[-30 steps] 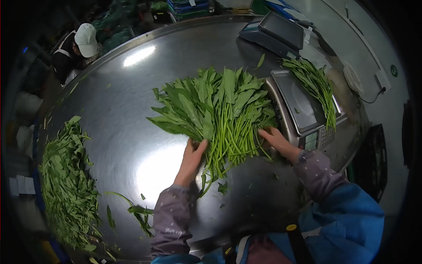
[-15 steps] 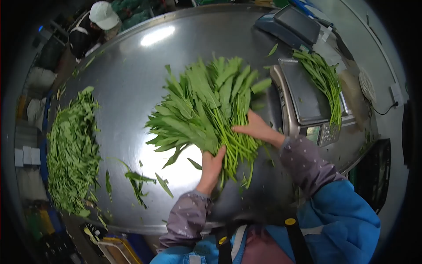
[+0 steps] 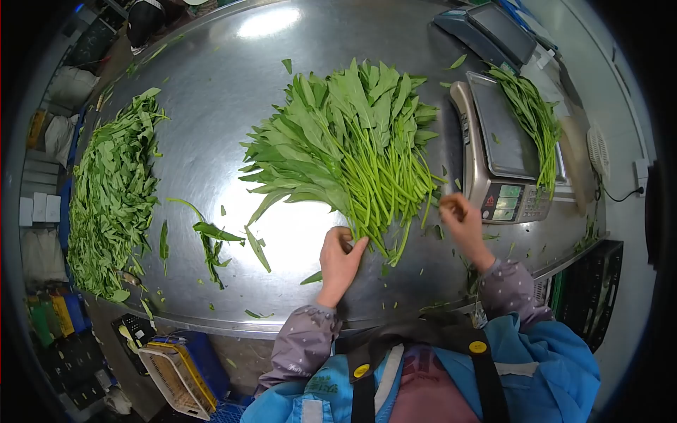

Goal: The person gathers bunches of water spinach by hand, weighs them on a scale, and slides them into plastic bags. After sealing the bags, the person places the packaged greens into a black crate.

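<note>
white glare pools on the stainless-steel table [image 3: 211, 141]; corners sink to black, and the fisheye lens bows the table's edges.

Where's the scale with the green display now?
Head view, right side: the scale sits on the steel table, right of the large bunch of greens and near the right hand.

My metal table [image 3: 204, 127] carries the greens [image 3: 352, 144] just beyond my left hand [image 3: 340, 261], a heap [image 3: 115, 201] well to its left, loose leaves [image 3: 217, 233] between, a scale [image 3: 504, 155] ahead and right of my right hand [image 3: 462, 224], a second scale [image 3: 493, 32] farther off
</note>
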{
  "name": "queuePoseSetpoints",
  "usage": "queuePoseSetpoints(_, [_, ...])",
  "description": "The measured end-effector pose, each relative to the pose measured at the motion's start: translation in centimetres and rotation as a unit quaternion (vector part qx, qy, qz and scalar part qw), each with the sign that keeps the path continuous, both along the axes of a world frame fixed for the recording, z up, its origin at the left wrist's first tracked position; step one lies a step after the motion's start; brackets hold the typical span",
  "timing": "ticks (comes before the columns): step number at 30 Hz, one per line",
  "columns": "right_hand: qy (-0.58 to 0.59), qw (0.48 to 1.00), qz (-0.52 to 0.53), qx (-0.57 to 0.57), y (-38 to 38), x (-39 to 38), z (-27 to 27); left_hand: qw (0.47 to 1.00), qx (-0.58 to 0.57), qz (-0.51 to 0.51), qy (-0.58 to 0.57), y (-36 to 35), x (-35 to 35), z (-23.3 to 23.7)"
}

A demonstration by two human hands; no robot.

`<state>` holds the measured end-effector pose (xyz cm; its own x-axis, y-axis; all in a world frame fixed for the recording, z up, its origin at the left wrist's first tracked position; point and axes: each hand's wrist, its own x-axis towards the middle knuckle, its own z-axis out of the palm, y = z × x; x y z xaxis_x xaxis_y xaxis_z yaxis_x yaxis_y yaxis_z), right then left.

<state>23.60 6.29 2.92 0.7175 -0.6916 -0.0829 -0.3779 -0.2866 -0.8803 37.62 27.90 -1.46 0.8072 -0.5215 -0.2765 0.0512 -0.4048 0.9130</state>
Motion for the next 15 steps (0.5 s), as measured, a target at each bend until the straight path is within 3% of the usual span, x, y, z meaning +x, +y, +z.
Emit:
queuePoseSetpoints(2, [0.012,1.0,0.022,-0.009,2.4,-0.9,0.6,0.985,0.066,-0.05,-0.149,-0.4,0.0,0.2])
queuePoseSetpoints(5, [0.062,0.992,0.107,0.038,5.0,-0.8,1.0,0.992,0.011,0.019,-0.123,0.8,0.0,0.0])
queuePoseSetpoints(6, [0.06,0.989,0.136,0.011,5.6,-0.7,0.5,0.999,0.038,0.02,-0.018,1.4,0.2,1.5])
queuePoseSetpoints(7, [0.057,0.984,0.165,-0.016,6.2,-0.5,0.3,0.999,0.039,0.021,-0.018,1.9,0.2,1.8])
queuePoseSetpoints(8, [0.066,0.977,0.182,-0.09,6.9,0.1,0.2,0.997,0.042,0.022,-0.057,2.4,0.2,1.9])
queuePoseSetpoints(9, [0.066,0.977,0.183,-0.089,7.4,0.6,0.2,0.994,0.044,0.024,-0.097,2.8,0.2,2.2])
queuePoseSetpoints(10, [0.071,0.968,0.207,-0.124,7.9,1.2,0.1,0.971,0.088,0.007,-0.223,3.2,0.2,2.7])
queuePoseSetpoints(11, [0.076,0.957,0.23,-0.157,8.6,1.8,0.0,0.97,0.092,0.008,-0.223,3.4,0.2,2.9])
queuePoseSetpoints(13, [0.091,0.95,0.246,-0.17,10.1,2.9,0.2,0.987,-0.038,0.081,-0.134,3.6,0.1,3.2])
queuePoseSetpoints(15, [0.107,0.941,0.263,-0.184,10.9,3.5,-0.1,0.984,-0.056,0.094,-0.144,4.5,-0.3,3.2])
